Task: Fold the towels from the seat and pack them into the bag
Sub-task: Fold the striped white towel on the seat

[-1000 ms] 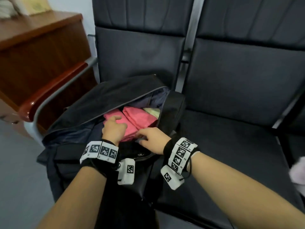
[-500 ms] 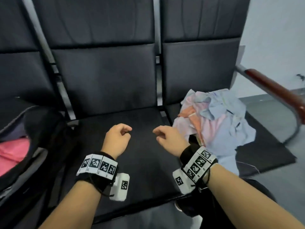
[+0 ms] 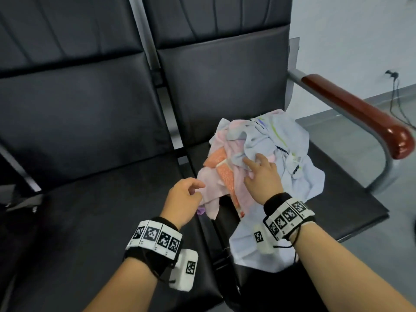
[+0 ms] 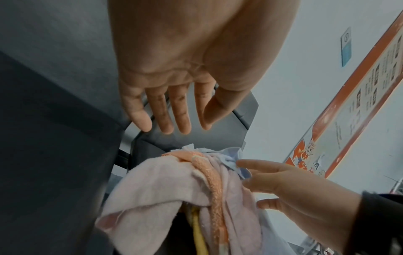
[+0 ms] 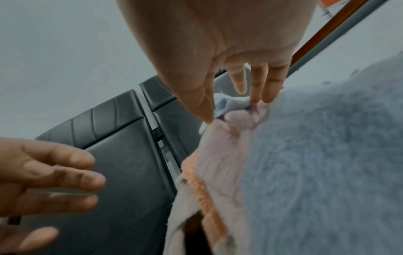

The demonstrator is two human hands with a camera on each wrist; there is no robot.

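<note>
Nearest: left hand (image 3: 183, 197), fingers relaxed and holding nothing, beside pale pink towel (image 3: 210, 192). Beyond: right hand (image 3: 262, 176), fingers extended onto light blue towel (image 3: 299, 176) of tangled towel heap (image 3: 258, 158) on seat (image 3: 349, 199). Risk: lifting several entangled towels together, dragging others floorward. Fingertip contact evident only in right wrist view; bag out of view.

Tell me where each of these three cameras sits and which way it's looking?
Head: worn on the head, looking down at the towel pile on the seat; both forearms, left hand and right hand show.
Left wrist: under the left wrist, looking along the open palm and fingers at the pile.
Right wrist: under the right wrist, looking along fingers that touch the blue towel.
Shared: each wrist view also catches the other hand, and the orange towel.
</note>
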